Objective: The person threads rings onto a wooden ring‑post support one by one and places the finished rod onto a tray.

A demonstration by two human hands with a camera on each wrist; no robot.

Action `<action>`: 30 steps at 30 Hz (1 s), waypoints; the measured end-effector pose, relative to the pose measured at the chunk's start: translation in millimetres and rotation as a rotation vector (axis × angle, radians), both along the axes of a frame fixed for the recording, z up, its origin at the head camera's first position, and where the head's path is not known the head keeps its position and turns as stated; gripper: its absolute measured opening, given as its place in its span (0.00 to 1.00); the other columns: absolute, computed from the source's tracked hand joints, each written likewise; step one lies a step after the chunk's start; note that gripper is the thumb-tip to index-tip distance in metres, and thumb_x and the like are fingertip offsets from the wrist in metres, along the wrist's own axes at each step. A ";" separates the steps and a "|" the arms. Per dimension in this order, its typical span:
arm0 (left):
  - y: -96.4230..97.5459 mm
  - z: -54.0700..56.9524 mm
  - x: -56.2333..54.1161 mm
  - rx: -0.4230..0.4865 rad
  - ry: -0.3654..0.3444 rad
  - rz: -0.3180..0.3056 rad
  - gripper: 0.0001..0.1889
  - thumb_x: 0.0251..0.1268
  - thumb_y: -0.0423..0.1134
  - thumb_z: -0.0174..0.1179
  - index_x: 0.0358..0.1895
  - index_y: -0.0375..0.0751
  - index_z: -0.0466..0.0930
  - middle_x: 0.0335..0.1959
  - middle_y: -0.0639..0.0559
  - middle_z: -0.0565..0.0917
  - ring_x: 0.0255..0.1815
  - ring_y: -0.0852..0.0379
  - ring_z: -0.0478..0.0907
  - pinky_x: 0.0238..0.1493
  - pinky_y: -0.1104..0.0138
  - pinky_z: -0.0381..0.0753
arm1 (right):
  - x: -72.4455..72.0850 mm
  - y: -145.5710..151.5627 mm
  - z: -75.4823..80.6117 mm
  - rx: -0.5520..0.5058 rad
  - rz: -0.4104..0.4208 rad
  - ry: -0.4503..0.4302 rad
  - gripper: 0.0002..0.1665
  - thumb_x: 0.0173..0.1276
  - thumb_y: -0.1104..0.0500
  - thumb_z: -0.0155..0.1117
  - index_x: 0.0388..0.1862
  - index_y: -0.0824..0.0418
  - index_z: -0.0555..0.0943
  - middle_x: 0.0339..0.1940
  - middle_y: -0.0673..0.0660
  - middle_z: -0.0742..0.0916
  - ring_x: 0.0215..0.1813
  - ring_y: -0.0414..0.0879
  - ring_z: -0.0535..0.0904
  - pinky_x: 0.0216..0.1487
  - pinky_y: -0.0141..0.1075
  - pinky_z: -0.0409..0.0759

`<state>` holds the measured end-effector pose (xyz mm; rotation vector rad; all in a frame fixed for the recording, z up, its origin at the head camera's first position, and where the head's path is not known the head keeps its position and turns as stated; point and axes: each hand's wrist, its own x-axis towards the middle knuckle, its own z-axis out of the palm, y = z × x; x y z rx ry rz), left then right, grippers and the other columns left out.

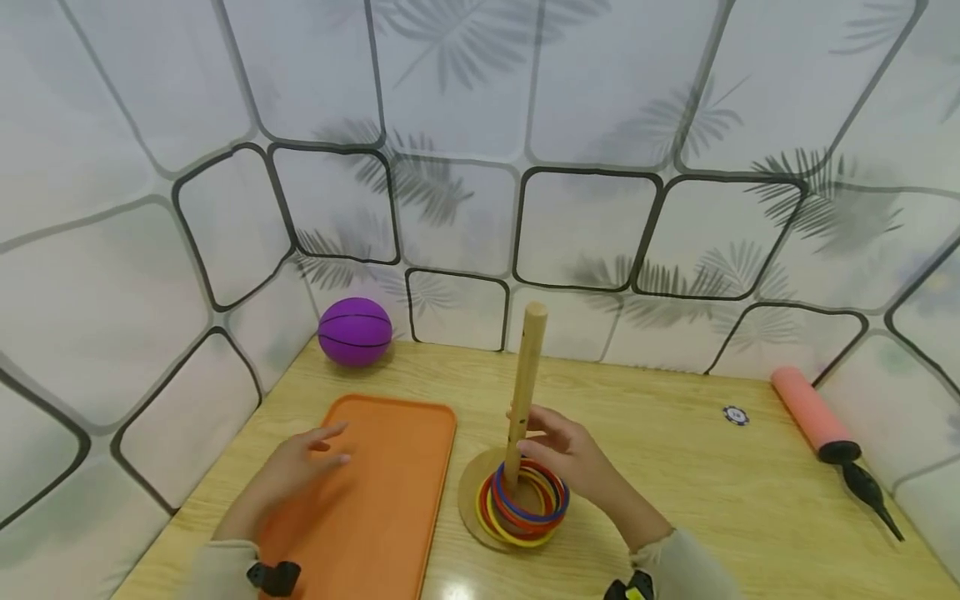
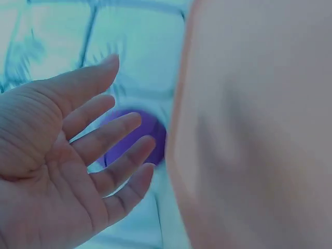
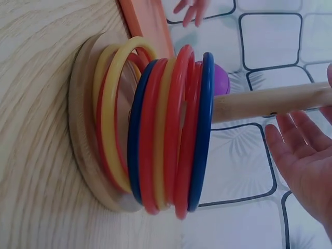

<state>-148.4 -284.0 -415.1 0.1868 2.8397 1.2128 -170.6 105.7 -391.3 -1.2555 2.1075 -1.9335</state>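
A wooden ring-toss post [image 1: 527, 375] rises from a round wooden base [image 1: 471, 492]. Several red, yellow and blue rings [image 1: 522, 533] encircle its lower part; in the right wrist view, a bundle of rings [image 3: 171, 129] stands apart from the lower ones. Above the rings, my right hand [image 1: 566, 450] is beside the post, loosely curved, thumb on the near side and fingers reaching behind; whether it touches the wood is unclear. My left hand [image 1: 288, 475] hovers over the left side of an orange tray [image 1: 382, 492], fingers spread and loosely bent, holding nothing.
A purple ball [image 1: 355, 332] sits at the back left against the patterned fabric wall [image 1: 457, 217]. On the right of the wooden table [image 1: 675, 483] lie a poker chip [image 1: 736, 415] and a pink hand pump [image 1: 813, 408] with a black nozzle.
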 end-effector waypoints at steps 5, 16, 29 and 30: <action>-31.5 -6.4 6.0 -0.018 -0.043 0.060 0.33 0.61 0.40 0.63 0.67 0.29 0.64 0.62 0.24 0.67 0.57 0.28 0.69 0.47 0.46 0.77 | -0.3 -2.3 0.8 0.015 -0.028 -0.050 0.25 0.70 0.69 0.55 0.64 0.76 0.67 0.53 0.63 0.82 0.53 0.41 0.80 0.50 0.40 0.81; -52.9 -21.7 9.7 0.216 -0.171 -0.033 0.35 0.54 0.20 0.58 0.67 0.18 0.54 0.61 0.18 0.63 0.48 0.35 0.77 0.35 0.64 0.80 | -2.8 -1.1 0.3 -0.005 -0.028 -0.052 0.22 0.69 0.69 0.55 0.61 0.78 0.70 0.47 0.71 0.83 0.51 0.47 0.82 0.49 0.38 0.80; -52.3 -24.0 9.9 0.204 -0.172 0.009 0.40 0.44 0.13 0.51 0.68 0.21 0.52 0.60 0.19 0.65 0.32 0.52 0.72 0.27 0.69 0.73 | -5.0 14.6 3.1 0.025 -0.063 -0.041 0.19 0.68 0.69 0.56 0.56 0.77 0.75 0.53 0.44 0.84 0.51 0.41 0.82 0.50 0.35 0.80; -52.3 -24.3 10.1 0.204 -0.166 0.015 0.41 0.43 0.13 0.51 0.68 0.21 0.52 0.59 0.19 0.66 0.30 0.53 0.71 0.27 0.69 0.73 | -4.7 16.8 3.8 0.027 -0.069 -0.040 0.20 0.68 0.69 0.57 0.58 0.76 0.74 0.52 0.45 0.84 0.51 0.41 0.82 0.49 0.35 0.80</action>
